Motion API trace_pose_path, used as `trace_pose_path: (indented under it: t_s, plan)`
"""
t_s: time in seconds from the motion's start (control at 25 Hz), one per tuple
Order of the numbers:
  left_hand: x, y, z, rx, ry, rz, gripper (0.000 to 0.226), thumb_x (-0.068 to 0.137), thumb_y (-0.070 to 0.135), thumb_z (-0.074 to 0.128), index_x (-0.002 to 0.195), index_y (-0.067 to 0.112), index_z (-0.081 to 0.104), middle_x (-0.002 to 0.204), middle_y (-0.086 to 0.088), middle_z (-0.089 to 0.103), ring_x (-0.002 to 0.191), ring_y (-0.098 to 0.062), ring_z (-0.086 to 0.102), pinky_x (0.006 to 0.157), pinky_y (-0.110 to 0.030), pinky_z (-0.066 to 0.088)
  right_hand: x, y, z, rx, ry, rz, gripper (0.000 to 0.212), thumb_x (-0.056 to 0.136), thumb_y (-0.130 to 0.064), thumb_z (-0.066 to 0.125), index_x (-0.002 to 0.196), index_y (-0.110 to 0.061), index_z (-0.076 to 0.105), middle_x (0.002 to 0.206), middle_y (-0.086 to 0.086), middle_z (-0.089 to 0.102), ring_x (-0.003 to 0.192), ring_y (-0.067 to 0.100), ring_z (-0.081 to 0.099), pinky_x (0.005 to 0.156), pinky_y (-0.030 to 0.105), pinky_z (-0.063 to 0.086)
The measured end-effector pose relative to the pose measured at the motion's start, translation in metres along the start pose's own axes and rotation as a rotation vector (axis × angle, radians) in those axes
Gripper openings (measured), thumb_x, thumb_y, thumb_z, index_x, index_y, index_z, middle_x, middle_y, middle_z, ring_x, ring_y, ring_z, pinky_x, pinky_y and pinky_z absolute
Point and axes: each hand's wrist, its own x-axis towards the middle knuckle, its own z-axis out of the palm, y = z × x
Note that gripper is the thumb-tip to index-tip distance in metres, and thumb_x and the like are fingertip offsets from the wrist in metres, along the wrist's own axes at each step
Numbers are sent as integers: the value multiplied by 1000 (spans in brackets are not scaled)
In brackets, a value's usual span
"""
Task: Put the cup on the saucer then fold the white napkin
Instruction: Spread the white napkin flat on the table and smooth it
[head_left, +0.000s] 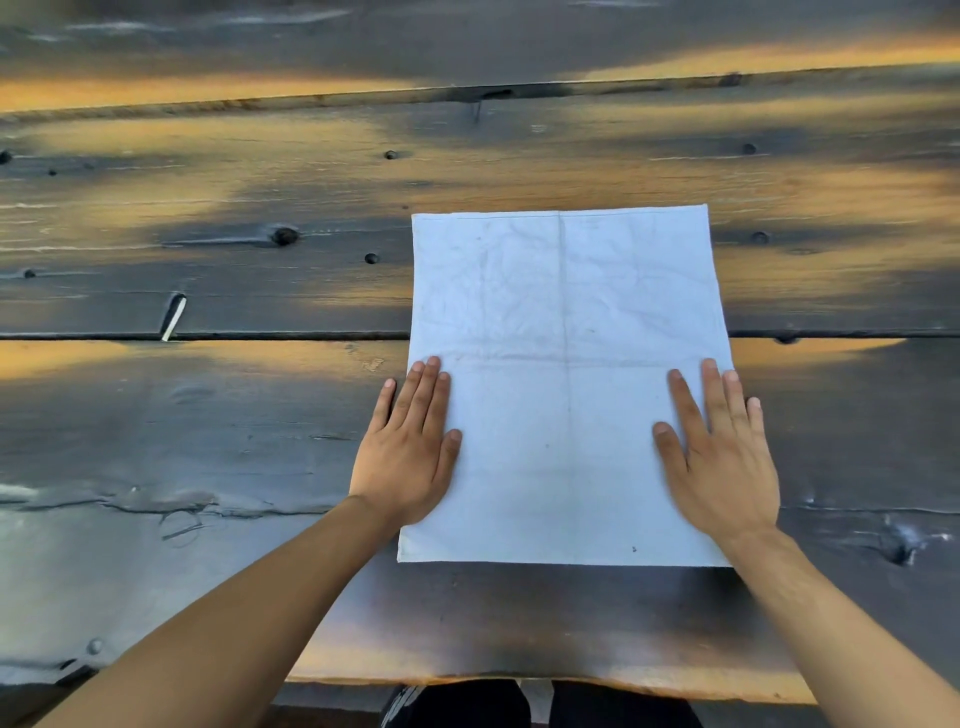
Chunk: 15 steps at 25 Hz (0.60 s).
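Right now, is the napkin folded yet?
Not yet. The white napkin lies spread flat on the wooden table. The left hand and right hand press flat on its side edges. Folding remains. No cup or saucer is in view.

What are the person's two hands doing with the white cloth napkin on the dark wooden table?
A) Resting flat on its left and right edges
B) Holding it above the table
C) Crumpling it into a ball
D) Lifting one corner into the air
A: the left hand and the right hand lie with straight fingers on the side edges of the white cloth napkin, which is spread flat on the dark wooden table.
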Motion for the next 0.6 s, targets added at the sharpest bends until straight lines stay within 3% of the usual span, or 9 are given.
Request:
trace_pose_path:
  t_s: [0.16,0.24,0.32,0.4,0.48,0.6]
  plan:
    - [0,0,-7,-89,-25,26,70,105,49,12,160,10,-3,169,-6,-13,155,-20,-16,127,-46,2,-2,-4,-9,110,-10,-14,61,103,-47,25,158,-22,25,170,2,4,157,24,-1,126,51,6]
    - [-3,-2,-17,-254,27,14,68,106,46,23,161,10,7,169,-7,-7,156,-22,-13,127,-39,-2,-11,4,-18,195,51,-76,55,102,-40,36,150,-15,40,169,3,11,157,24,3,126,52,8]
    - [-16,-9,-23,-318,155,76,57,104,37,42,151,5,36,163,-14,23,154,-31,15,126,-41,16,-28,18,-25,229,118,-165,47,97,-34,48,138,-12,54,164,7,25,155,29,16,123,55,20]
    - [-40,-17,-23,-263,234,302,40,99,34,54,126,4,59,134,-13,53,130,-33,49,110,-43,39,-48,38,-34,242,113,-200,42,92,-36,53,123,-11,65,149,8,42,144,30,37,113,52,38]
    - [-69,-24,-21,-200,217,504,30,95,34,63,106,6,67,112,-9,62,108,-31,61,97,-38,45,-68,60,-42,215,56,-222,42,89,-43,54,112,-12,70,132,5,51,126,28,50,102,43,47]
    - [-96,-33,-17,-112,157,601,23,95,32,66,95,10,71,108,-7,67,106,-29,65,96,-36,49,-89,83,-50,155,-85,-324,41,87,-49,54,108,-18,72,125,-4,55,119,21,56,100,32,47]
